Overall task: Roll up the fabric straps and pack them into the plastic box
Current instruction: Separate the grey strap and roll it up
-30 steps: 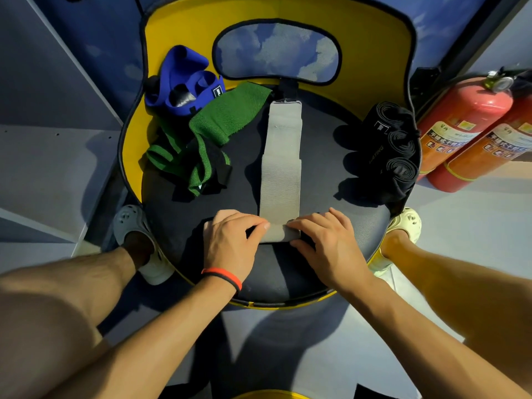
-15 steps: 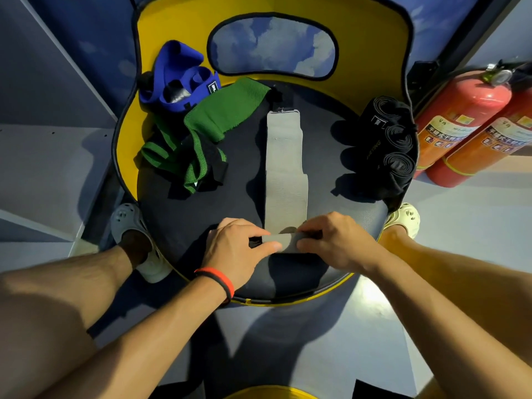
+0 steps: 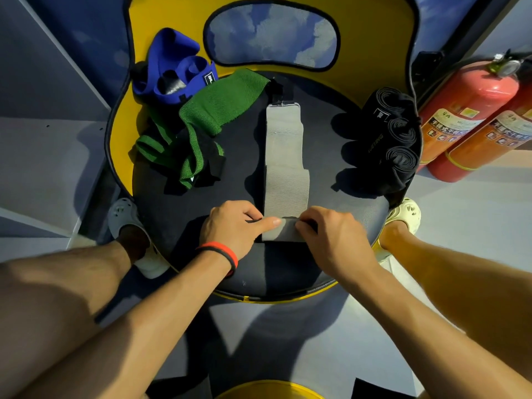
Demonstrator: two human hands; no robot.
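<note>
Together, left hand [image 3: 233, 227] and right hand [image 3: 335, 236] pinch the grey strap [image 3: 285, 156] at its rolled end, fingers curled.

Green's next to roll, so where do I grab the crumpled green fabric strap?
Probably pinch the crumpled green fabric strap at its broad far end, coming from the right: that end lies flat and free, while its near end is bunched with black webbing.

We see the grey strap [image 3: 283, 145] as matt woven cloth, the green strap [image 3: 221, 102] coarser-knit. The seat [image 3: 178, 220] looks smooth, perhaps neoprene. The fire extinguishers [image 3: 472, 110] are glossy painted metal.
</note>
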